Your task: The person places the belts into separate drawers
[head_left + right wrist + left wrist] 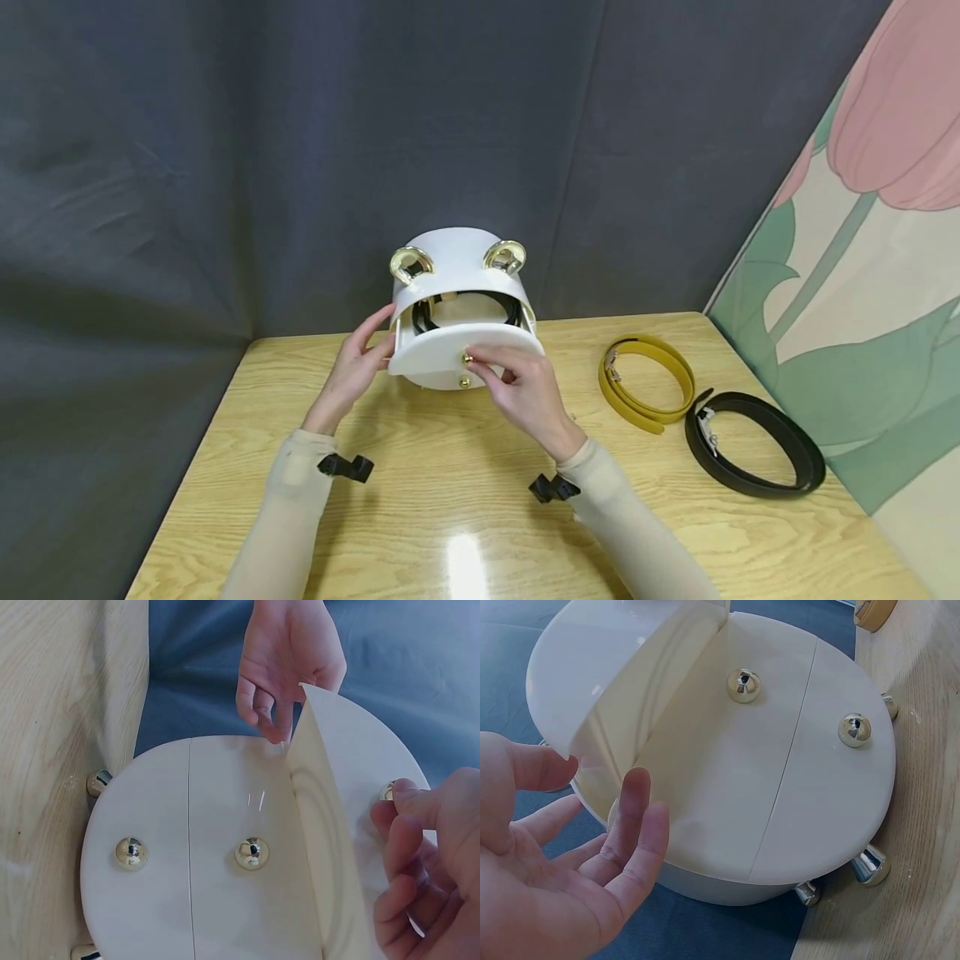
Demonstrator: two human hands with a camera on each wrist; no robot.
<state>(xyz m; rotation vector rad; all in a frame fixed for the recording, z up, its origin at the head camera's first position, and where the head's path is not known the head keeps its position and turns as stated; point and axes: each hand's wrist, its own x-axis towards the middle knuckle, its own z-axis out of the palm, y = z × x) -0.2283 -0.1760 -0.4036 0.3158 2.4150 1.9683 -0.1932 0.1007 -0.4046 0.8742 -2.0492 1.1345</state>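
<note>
A white rounded storage box (459, 250) with two gold rings on top stands at the table's back edge. Its top drawer (427, 354) is pulled out, and a coiled black belt (514, 307) shows inside. My right hand (525, 396) pinches that drawer's gold knob (387, 792) between thumb and finger. At the box's left side is my left hand (570, 855), its fingers loosely extended and its thumb by the drawer's corner; whether it presses there I cannot tell. Two lower fronts carry gold knobs (743, 685) and sit flush.
To the right lie a coiled yellow belt (645, 383) and a coiled black belt (753, 446) on the wooden table (420, 492). A dark curtain (420, 125) hangs right behind the box. A flower-patterned panel (885, 292) borders the right side.
</note>
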